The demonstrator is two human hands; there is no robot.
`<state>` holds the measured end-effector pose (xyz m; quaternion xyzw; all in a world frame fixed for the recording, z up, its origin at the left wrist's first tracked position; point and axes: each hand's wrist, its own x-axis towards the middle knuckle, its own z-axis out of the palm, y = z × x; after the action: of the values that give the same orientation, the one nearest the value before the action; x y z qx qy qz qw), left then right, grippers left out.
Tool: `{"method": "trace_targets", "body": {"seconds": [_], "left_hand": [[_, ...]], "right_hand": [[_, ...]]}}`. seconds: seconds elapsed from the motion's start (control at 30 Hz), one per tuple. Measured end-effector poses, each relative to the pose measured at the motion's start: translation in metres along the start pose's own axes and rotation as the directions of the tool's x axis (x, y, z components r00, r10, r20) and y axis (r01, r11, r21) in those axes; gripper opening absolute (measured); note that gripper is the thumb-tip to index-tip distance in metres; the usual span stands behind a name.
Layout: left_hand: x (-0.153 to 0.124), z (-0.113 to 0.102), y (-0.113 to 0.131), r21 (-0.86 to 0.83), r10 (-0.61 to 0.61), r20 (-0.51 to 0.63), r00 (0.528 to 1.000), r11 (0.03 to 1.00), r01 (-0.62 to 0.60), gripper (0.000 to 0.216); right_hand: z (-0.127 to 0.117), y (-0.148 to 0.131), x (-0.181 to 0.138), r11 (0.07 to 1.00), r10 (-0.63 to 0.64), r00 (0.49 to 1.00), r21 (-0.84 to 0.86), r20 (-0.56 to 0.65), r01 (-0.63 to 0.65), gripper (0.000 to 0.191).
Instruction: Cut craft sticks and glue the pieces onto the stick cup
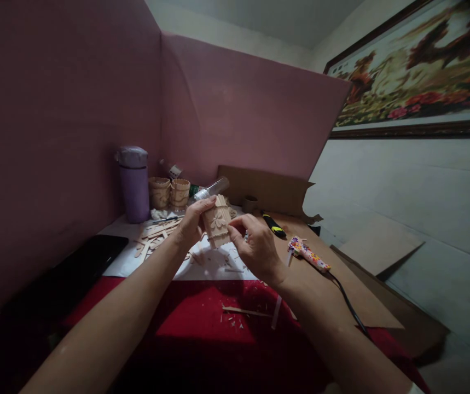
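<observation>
My left hand (196, 219) is wrapped round the left side of a small craft-stick cup (217, 224), held tilted above the table. Its face carries a pale wooden cut-out shaped like a flower or an insect, with wavy trim strips above and below. Thumb and fingers of my right hand (253, 238) are pinched together against the cup's lower right edge. Whether a small piece sits between those fingertips is hidden. Loose craft sticks (158, 235) lie in a heap behind my left wrist.
At the back left stand a purple tumbler (135, 186) and two decorated wooden cups (180, 192). A clear plastic bottle (212, 189) lies behind my hands. To the right are a black-and-yellow utility knife (273, 225) and a flower-patterned glue gun (308, 253) with its cord. Wood scraps (246, 312) litter the red cloth.
</observation>
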<state>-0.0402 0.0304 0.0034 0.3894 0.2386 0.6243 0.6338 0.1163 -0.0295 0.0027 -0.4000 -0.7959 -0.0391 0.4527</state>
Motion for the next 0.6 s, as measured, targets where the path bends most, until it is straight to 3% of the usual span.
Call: {"method": "trace_targets", "body": {"seconds": [0.1, 0.27, 0.47, 0.53, 0.6], "left_hand": [[-0.001, 0.001, -0.004, 0.071, 0.029, 0.011, 1.0, 0.997, -0.03, 0.025], [0.0, 0.002, -0.008, 0.157, 0.008, -0.07, 0.998, 0.988, 0.003, 0.028], [0.002, -0.001, -0.011, 0.207, 0.001, -0.109, 0.994, 0.978, 0.022, 0.03], [0.003, -0.002, -0.012, 0.2, -0.011, -0.143, 0.99, 0.979, 0.04, 0.029], [0.004, -0.002, -0.012, 0.186, -0.025, -0.168, 0.986, 0.981, 0.056, 0.027]], "right_hand": [[0.003, 0.0, 0.001, 0.995, 0.069, 0.997, -0.073, 0.037, -0.066, 0.014], [0.001, 0.0, 0.003, 0.978, 0.194, 0.974, -0.106, 0.121, -0.182, 0.013], [0.004, 0.005, 0.005, 0.983, 0.182, 0.953, -0.081, 0.242, -0.167, 0.016], [0.003, 0.006, 0.003, 0.986, 0.162, 0.969, 0.008, 0.187, -0.167, 0.016], [-0.002, 0.006, 0.002, 0.975, 0.167, 0.985, 0.137, 0.044, -0.172, 0.015]]}}
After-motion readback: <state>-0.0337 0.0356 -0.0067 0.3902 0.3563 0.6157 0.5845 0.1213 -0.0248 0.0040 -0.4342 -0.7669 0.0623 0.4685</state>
